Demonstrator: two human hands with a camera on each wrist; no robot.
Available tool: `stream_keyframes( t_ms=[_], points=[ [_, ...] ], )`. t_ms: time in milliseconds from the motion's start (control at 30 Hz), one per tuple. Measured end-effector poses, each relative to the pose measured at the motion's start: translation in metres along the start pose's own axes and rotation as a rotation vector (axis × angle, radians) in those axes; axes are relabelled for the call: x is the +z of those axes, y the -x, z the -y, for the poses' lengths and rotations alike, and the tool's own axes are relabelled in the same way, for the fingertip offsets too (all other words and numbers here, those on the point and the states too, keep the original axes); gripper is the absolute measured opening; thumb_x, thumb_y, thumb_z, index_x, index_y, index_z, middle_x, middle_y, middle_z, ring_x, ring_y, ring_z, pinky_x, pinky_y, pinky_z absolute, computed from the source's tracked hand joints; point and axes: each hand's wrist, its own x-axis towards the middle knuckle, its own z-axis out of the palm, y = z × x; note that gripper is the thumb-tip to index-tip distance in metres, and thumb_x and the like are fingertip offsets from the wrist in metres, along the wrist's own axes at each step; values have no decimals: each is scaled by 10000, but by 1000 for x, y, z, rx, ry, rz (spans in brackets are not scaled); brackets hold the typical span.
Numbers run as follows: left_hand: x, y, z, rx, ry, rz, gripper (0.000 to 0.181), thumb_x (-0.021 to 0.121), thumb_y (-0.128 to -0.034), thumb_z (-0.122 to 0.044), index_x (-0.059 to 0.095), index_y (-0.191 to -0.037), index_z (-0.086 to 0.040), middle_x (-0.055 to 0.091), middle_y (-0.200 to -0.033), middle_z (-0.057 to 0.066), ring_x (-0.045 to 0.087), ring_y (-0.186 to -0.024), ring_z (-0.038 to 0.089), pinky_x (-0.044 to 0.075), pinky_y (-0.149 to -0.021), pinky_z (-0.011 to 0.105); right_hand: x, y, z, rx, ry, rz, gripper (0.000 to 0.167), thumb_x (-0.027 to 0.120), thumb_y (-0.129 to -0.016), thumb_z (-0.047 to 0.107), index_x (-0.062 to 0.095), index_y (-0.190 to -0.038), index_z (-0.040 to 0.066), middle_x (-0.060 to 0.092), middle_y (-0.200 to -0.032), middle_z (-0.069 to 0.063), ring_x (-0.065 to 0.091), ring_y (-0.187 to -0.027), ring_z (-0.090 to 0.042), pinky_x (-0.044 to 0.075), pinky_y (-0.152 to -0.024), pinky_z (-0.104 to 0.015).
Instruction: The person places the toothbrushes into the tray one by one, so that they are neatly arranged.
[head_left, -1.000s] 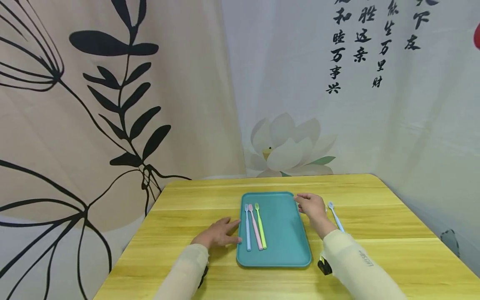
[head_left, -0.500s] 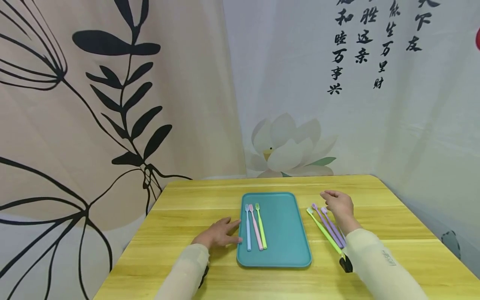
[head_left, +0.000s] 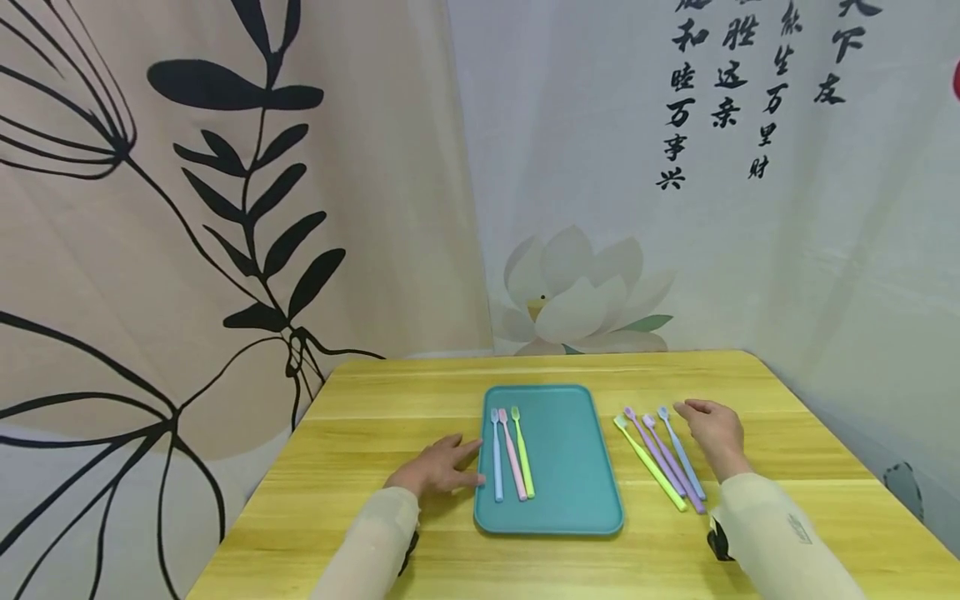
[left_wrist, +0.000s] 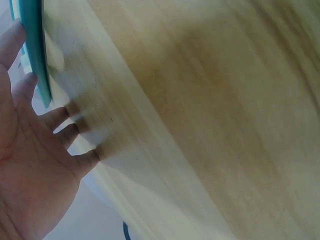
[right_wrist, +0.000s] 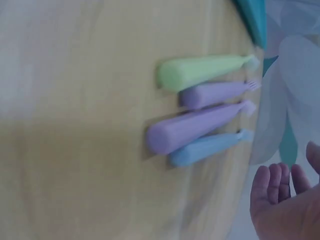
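Observation:
A teal tray lies on the table with a blue toothbrush, a pink toothbrush and a green toothbrush side by side along its left part. My left hand rests at the tray's left edge, fingers spread and touching the rim. To the tray's right, a green toothbrush, two purple toothbrushes and a blue toothbrush lie slanted on the wood. Just right of that blue toothbrush is my right hand, its fingers loosely bent and holding nothing.
The wooden table ends at a back edge before a printed cloth backdrop. A black strap piece shows under the right sleeve. The left sleeve crosses the table's front.
My right hand has moved rightward from the tray's right rim, past the loose toothbrushes, which have come into full view. The left hand and the toothbrushes on the tray have stayed put.

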Motion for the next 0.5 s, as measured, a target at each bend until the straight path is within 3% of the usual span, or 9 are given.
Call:
stream_keyframes(
  t_ms=[100,233,367,500],
  points=[
    [0,0,0,4,3,2,765,673,-894,-545,373,-1548,-283,248,-1603,170,227,-1449,439,233,-1119,648,-2,0,-9,14,2,21,651,522,-1007,463,467,-1444,-18,423,-1455,-281,499,-1209,-437,461,-925,-542],
    [0,0,1,9,9,1,770,678,-891,-542,374,-1548,-280,249,-1601,175,229,-1447,442,235,-1117,650,-1,-2,-20,58,-21,35,625,547,-1008,409,460,-1440,-35,491,-1367,-262,533,-1040,-333,471,-854,-464],
    [1,0,3,11,-1,2,772,674,-893,-547,373,-1549,-275,251,-1599,178,227,-1447,445,232,-1115,656,3,-1,-28,108,-57,24,606,569,-1006,361,452,-1436,-49,492,-1358,-266,522,-1046,-313,462,-856,-444],
    [0,0,1,13,-11,-1,762,667,-900,-543,374,-1549,-270,256,-1597,180,227,-1449,440,224,-1120,653,8,1,-31,130,-83,8,601,578,-1003,332,445,-1434,-65,435,-1426,-294,516,-1155,-359,472,-930,-462]
  ],
)
